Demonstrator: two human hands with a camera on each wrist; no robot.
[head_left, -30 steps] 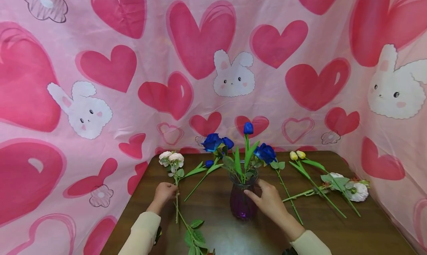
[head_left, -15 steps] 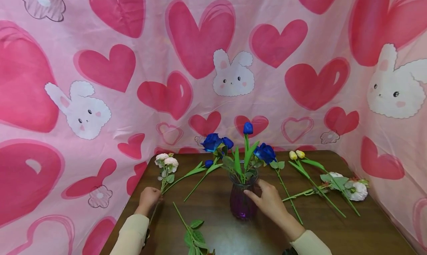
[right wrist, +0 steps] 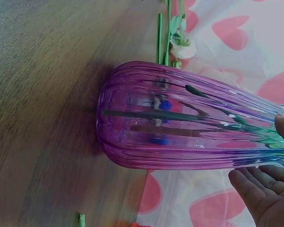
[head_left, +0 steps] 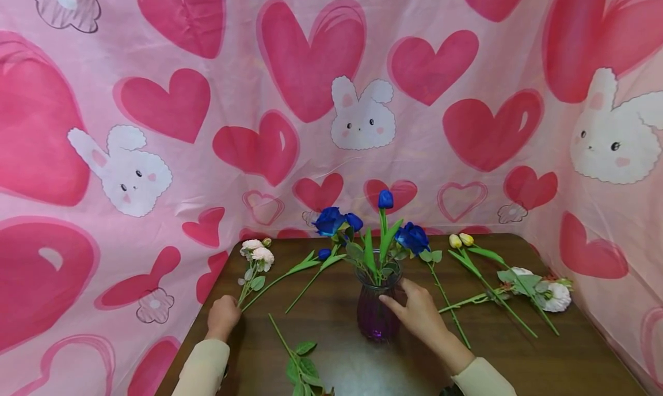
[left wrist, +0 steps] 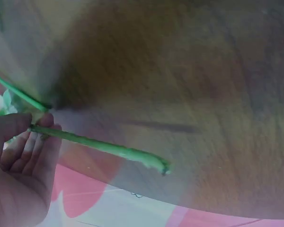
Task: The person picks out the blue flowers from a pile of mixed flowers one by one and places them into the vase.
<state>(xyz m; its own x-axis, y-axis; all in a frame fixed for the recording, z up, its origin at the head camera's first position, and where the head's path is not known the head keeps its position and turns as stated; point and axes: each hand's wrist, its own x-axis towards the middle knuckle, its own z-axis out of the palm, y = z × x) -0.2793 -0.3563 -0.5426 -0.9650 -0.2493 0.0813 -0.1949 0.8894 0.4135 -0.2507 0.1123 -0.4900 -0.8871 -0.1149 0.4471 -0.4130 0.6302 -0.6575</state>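
My left hand (head_left: 224,317) pinches the stem of a pale pink flower sprig (head_left: 263,258) at the table's left side. In the left wrist view the cut end of the green stem (left wrist: 111,149) sticks out past the thumb and fingers, above the wood. My right hand (head_left: 416,308) holds the purple glass vase (head_left: 377,316) near its neck, thumb in front and fingers partly hidden behind. The ribbed vase (right wrist: 146,118) stands upright on the table with stems inside. A blue tulip (head_left: 385,199) and blue roses (head_left: 412,238) show at its mouth.
Blue tulips (head_left: 324,254) lie left of the vase. Yellow tulips (head_left: 461,241) and white flowers (head_left: 556,297) lie at the right. A leafy stem (head_left: 305,367) lies at the front of the brown table (head_left: 404,367). Pink heart-patterned cloth (head_left: 311,50) encloses the table.
My left hand has moved left and toward me, drawing the pale pink sprig off the other stems toward the table's left edge. My right hand stays on the vase.
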